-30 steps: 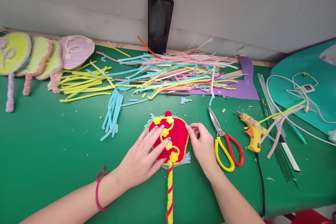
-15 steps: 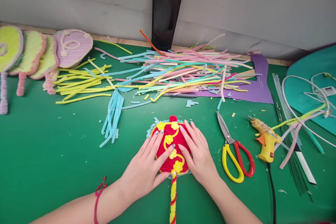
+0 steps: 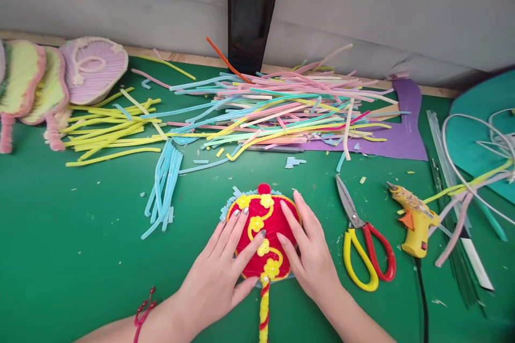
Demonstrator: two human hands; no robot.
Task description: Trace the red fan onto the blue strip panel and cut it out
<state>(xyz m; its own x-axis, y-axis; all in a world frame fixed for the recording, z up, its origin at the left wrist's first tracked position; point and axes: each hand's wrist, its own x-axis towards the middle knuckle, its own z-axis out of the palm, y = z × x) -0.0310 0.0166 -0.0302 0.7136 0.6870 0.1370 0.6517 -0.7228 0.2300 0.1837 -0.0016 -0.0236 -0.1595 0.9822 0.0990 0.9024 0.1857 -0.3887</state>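
Observation:
A red hand fan (image 3: 255, 262) made of pipe cleaners lies flat on the green table, with yellow flowers on a curling yellow stem and a handle (image 3: 264, 311) twisted in yellow and red. Light blue pieces (image 3: 233, 199) stick out from under its upper left edge. My left hand (image 3: 219, 262) rests on the fan's left side, fingers stretched out. On the right side lies my right hand (image 3: 311, 254), its fingers spread and pointing up over the edge. Both palms face down and neither hand grasps anything.
Scissors (image 3: 358, 241) and a yellow glue gun (image 3: 414, 220) lie to the right. Behind is a pile of coloured pipe cleaners (image 3: 281, 112), with a phone (image 3: 253, 16) leaning on the wall. Finished-looking fans (image 3: 96, 69) stand at the left; a blue bundle (image 3: 164, 187) lies nearer.
The view has shifted slightly, so the fan sits a little lower in it. My right fingers have spread and moved slightly outward along the fan's right edge; my left hand stays on it.

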